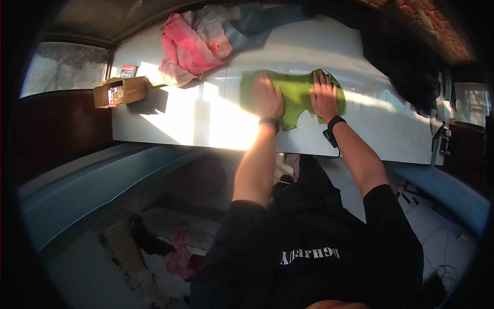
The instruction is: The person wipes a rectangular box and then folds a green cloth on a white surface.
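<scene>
A green piece of cloth (296,98) lies spread on the white tabletop (206,118), its near edge uneven with a notch between my hands. My left hand (267,98) rests flat on the cloth's left part, fingers stretched away from me. On its right part my right hand (324,98) also lies flat, the fingers slightly apart. Each wrist wears a dark band, and a small dark device hangs by the right one. Neither hand grips anything. Strong sunlight washes out the cloth's left edge.
A pink and white crumpled cloth (193,46) lies at the back left. Left of it stands an open cardboard box (121,91) with small items inside. Dark fabric (404,67) is heaped at the right. A blue bench (103,190) runs below the table's left side.
</scene>
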Available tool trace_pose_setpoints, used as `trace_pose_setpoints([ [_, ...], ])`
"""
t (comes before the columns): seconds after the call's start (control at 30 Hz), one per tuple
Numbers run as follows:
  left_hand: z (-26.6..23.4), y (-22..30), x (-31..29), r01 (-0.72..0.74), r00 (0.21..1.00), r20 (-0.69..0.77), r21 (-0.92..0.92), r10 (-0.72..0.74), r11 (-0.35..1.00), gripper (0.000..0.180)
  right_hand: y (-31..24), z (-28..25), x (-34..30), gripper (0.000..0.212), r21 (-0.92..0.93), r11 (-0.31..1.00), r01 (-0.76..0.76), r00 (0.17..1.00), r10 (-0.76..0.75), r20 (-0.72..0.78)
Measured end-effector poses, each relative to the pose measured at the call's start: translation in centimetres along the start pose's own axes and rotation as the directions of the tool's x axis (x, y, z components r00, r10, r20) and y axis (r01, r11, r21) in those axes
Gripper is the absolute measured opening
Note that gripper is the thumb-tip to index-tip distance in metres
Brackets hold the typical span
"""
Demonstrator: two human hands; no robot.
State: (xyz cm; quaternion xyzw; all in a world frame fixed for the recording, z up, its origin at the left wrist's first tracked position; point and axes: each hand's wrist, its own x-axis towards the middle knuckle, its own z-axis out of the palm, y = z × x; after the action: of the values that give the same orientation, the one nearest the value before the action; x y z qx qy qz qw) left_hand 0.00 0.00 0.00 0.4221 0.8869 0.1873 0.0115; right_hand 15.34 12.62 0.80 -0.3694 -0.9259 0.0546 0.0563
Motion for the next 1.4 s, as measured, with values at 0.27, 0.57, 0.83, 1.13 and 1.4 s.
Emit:
trace_pose_setpoints([
  [0.27, -0.9, 0.2, 4.5, -0.022, 0.991, -0.129, -0.002, 0.021, 1.0, 0.059, 0.2, 0.1, 4.6, 0.057, 0.0, 0.999, 0.049, 0.996, -0.049, -0.075],
  [0.57, 0.1, -0.1, 7.7, -0.045, 0.988, -0.142, 0.108, 0.06, 0.993, 0.059, 1.1, 0.0, 8.7, 0.058, 0.029, 0.995, 0.097, 0.993, -0.095, -0.071],
  [0.83, 0.2, -1.0, 10.0, 0.008, 0.998, 0.058, 0.127, -0.015, 0.992, 0.058, 1.8, -0.4, 11.1, 0.056, 0.079, 0.961, 0.266, 0.955, -0.251, -0.158],
  [1.13, -0.5, -0.7, 11.3, -0.011, 0.999, 0.045, 0.049, 0.009, 0.999, 0.055, 3.3, -0.7, 13.8, 0.054, 0.118, 0.911, 0.395, 0.918, -0.388, -0.081],
  [1.4, 0.3, -1.0, 12.5, -0.083, 0.988, -0.133, 0.004, 0.083, 0.997, 0.049, 3.8, -0.9, 15.8, 0.05, 0.153, 0.86, 0.487, 0.873, -0.473, -0.12],
])
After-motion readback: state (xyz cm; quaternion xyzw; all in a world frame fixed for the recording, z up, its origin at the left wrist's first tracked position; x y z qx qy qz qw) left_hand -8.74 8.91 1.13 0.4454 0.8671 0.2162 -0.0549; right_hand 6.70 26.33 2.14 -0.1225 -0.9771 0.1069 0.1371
